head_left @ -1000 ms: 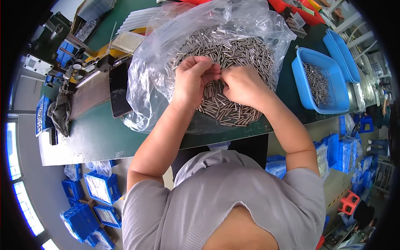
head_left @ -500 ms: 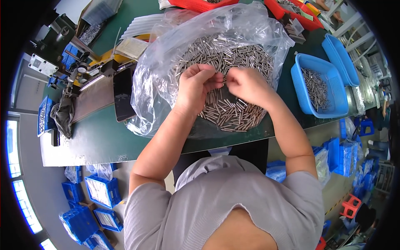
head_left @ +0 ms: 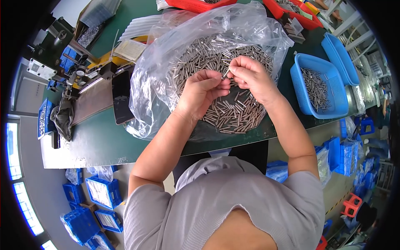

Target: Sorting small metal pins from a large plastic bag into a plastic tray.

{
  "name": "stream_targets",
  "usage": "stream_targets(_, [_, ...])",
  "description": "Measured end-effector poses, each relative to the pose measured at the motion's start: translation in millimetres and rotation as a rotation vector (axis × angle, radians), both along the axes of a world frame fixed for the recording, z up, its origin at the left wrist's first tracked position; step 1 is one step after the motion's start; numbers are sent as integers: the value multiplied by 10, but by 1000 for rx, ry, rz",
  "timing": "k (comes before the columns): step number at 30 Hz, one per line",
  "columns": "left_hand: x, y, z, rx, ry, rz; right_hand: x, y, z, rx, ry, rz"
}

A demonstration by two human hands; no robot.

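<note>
A slim metal pin point(head_left: 226, 74) spans the gap between my two hands, above a large heap of similar metal pins point(head_left: 239, 114) on a clear plastic bag. My left hand point(head_left: 201, 92) has its fingers curled, with thumb and fingertips pinched at the pin's lower end. At its upper end, my right hand point(head_left: 255, 80) pinches it between thumb and forefinger. Whether more pins sit inside the left palm is hidden. Crumpled around the heap's far and left sides is the clear plastic bag point(head_left: 152, 83).
To the right stands a blue basket point(head_left: 298, 89) partly filled with pins, beside another blue basket point(head_left: 339, 58). Red trays point(head_left: 196, 6) sit at the far edge. On the left are a dark phone-like slab point(head_left: 121, 98) and a bench fixture with a gauge point(head_left: 80, 72).
My right hand has lifted from the heap and turned upward, its fingertips now on a pin at the left hand's fingertips. The left hand has shifted slightly right.
</note>
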State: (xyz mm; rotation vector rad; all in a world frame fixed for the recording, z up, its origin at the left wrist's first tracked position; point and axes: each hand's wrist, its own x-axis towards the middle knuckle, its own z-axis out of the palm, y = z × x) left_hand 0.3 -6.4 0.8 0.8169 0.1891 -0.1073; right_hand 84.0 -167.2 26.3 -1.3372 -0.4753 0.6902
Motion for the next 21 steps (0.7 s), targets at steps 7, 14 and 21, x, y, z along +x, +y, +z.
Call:
stream_targets(7, [-3, -2, -35, -81, -16, -3, -59, 29, -29, -102, -373, -34])
stream_targets(14, [-6, -16, 17, -42, -38, 28, -82, 16, 55, -133, -62, -5])
stream_targets(21, [1, -9, 69, 76, -7, 168, 127, -48, -64, 240, 173, -171])
